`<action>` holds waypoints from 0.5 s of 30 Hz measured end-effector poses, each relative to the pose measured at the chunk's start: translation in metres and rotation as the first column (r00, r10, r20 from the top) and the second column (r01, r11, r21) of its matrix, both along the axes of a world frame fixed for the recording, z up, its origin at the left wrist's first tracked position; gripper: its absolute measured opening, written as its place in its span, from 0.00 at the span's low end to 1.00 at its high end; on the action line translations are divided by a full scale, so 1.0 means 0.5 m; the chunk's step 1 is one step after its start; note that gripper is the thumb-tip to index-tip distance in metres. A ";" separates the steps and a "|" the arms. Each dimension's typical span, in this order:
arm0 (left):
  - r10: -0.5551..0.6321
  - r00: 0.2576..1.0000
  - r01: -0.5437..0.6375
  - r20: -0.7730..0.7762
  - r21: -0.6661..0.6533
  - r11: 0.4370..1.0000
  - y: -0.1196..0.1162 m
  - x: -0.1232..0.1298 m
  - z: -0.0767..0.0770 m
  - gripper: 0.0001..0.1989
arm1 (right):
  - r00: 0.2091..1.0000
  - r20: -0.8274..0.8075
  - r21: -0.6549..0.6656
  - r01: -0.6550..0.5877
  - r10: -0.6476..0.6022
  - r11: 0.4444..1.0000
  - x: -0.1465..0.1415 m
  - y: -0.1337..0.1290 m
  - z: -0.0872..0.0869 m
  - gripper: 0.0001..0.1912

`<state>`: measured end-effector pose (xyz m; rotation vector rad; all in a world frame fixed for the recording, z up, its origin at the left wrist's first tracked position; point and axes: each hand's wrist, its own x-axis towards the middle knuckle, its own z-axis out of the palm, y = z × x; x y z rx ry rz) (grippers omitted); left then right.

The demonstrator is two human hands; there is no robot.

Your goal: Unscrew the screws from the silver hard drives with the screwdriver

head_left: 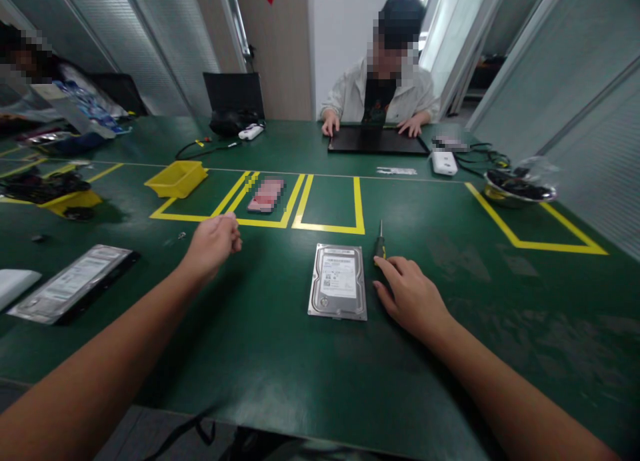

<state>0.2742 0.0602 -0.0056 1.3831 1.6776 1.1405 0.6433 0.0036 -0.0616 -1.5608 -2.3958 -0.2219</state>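
Over the table on the left, my left hand (213,244) is closed with its fingers pinched together; what they hold, if anything, is hidden. On the right, my right hand (410,294) rests low with thumb and index finger apart. Its index fingertip touches the handle end of a small black and yellow screwdriver (381,244), which lies with its shaft pointing away from me. Between my hands a hard drive (339,281) lies flat, label up. Small metal bits, perhaps screws (181,235), lie just left of my left hand.
Further left lie silver label-faced drives (75,281) and a white object (17,284). Yellow bins (177,179) and a pink phone-like object (267,195) stand near taped rectangles. A metal bowl (520,188) sits right. Opposite, a person (385,88) touches a dark flat panel (377,141).
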 end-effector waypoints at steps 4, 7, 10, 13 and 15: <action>-0.266 0.901 0.267 0.343 0.045 0.963 -0.043 0.136 0.003 0.16 | 1.000 -0.005 -0.003 -0.009 0.009 1.000 0.001 0.001 0.001 0.23; -0.363 0.815 0.352 0.452 0.113 0.929 -0.075 0.216 0.007 0.14 | 1.000 -0.013 -0.013 -0.007 0.007 1.000 0.001 -0.001 0.003 0.22; -0.434 0.803 0.412 0.409 0.145 0.899 -0.090 0.261 0.004 0.14 | 1.000 -0.016 -0.019 -0.008 0.008 1.000 0.000 -0.003 0.006 0.22; -0.442 0.879 0.392 0.177 0.259 0.883 -0.088 0.273 -0.011 0.12 | 1.000 -0.011 -0.029 -0.012 0.012 0.999 0.001 -0.004 0.009 0.22; -0.383 0.924 0.355 0.014 0.348 0.868 -0.082 0.268 -0.027 0.10 | 1.000 -0.012 -0.033 -0.013 0.013 0.999 0.002 -0.004 0.011 0.22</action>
